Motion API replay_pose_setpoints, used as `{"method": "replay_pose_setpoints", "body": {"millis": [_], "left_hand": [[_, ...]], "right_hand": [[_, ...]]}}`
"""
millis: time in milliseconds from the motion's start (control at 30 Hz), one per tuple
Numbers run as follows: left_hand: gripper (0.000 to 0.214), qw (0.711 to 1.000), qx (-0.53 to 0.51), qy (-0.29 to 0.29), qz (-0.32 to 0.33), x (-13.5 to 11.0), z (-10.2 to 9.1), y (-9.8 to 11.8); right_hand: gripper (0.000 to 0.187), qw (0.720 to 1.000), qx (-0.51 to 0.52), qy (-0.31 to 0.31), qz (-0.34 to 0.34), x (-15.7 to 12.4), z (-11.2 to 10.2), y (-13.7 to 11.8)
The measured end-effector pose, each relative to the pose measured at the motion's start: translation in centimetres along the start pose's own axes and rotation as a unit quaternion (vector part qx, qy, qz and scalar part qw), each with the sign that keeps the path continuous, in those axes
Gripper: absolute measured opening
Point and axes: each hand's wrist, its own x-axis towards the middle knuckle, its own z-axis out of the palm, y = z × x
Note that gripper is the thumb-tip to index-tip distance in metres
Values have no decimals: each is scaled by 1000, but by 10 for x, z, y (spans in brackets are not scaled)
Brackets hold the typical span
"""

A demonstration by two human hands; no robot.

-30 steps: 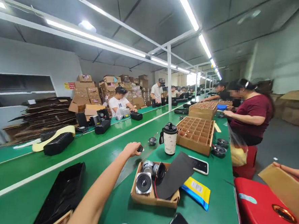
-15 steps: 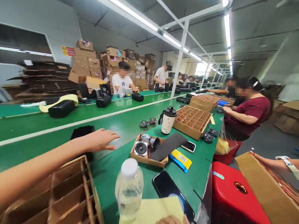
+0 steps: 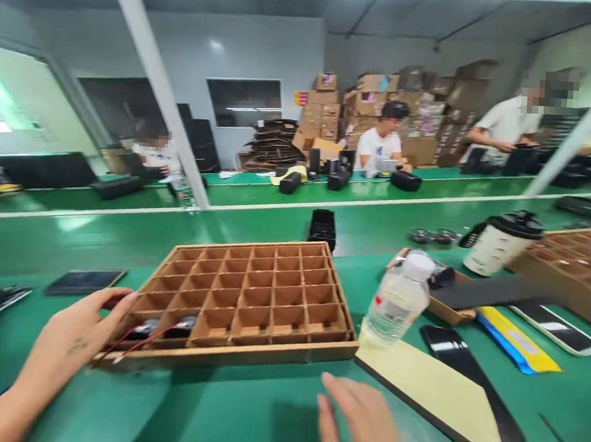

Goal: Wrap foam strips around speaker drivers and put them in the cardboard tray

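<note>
A shallow cardboard box (image 3: 227, 357) divided into many cells lies in front of me. Two small speakers (image 3: 181, 326) with red and black wires sit in its near left cells; the other cells in view look bare. My left hand (image 3: 86, 325) is at the box's left edge, its fingers curled on the rim. Between the box's near right corner and the bottom of the view, my right hand (image 3: 358, 418) hovers with thumb and fingers apart, holding nothing. Right of it lies a pale yellow pad (image 3: 435, 389) with a dark underside.
A clear bottle (image 3: 398, 300) stands on the pad's far end. Beyond it are a phone (image 3: 466, 371), a yellow-blue packet (image 3: 518, 341), a small carton (image 3: 455, 311) and a lidded cup (image 3: 499, 247). A black housing (image 3: 322, 229) sits behind the box. People work across the green line.
My view has swung left, bringing the whole divided box into sight. My left hand has come back from reaching over the line to the box's left edge. My right hand is off the pad.
</note>
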Motion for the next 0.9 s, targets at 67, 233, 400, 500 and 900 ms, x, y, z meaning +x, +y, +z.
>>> {"method": "replay_pose_setpoints", "body": {"millis": [67, 233, 400, 500, 900], "left_hand": [[44, 999, 13, -45, 8, -13, -7, -8], [34, 981, 27, -128, 141, -27, 9, -21], [23, 948, 37, -165, 268, -18, 11, -39], [26, 927, 21, -176, 331, -7, 5, -45], [33, 968, -154, 46, 191, 3, 11, -18]], "right_hand": [[19, 988, 98, -113, -26, 28, 36, -40], [13, 905, 105, -392, -125, 83, 141, -104], [15, 873, 118, -451, -142, 96, 195, -119], [10, 868, 134, -459, -133, 93, 202, -118], [26, 961, 119, -246, 46, 123, 166, -105]]}}
